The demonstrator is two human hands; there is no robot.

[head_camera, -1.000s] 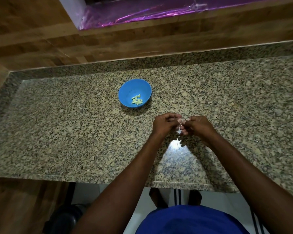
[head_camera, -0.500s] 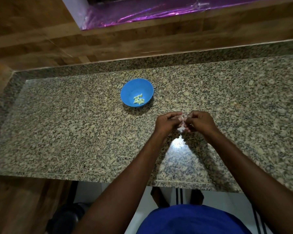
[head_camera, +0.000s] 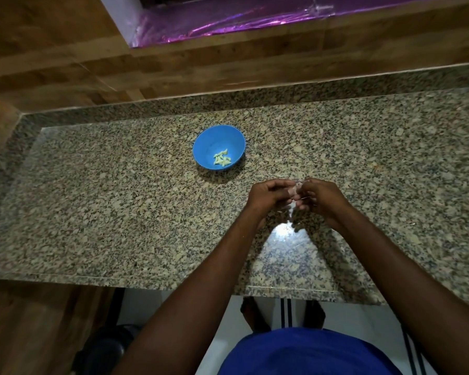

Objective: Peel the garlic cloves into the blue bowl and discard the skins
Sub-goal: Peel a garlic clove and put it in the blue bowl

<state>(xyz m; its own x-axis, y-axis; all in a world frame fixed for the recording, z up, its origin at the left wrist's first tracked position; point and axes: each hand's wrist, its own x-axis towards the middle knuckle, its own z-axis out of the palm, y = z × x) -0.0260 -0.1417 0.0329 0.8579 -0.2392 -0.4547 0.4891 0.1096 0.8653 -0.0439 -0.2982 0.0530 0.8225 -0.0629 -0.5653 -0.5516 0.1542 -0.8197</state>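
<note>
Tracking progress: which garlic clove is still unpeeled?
The clove pinched between the left hand and right hand, papery skin showing. The peeled cloves lie bare in the blue bowl.

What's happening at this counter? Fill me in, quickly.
A person is peeling garlic over a granite counter. Both hands are held together, the left hand and right hand pinching a small pale garlic clove between the fingertips. The blue bowl sits farther back to the left, apart from the hands, with several peeled cloves already in it.
</note>
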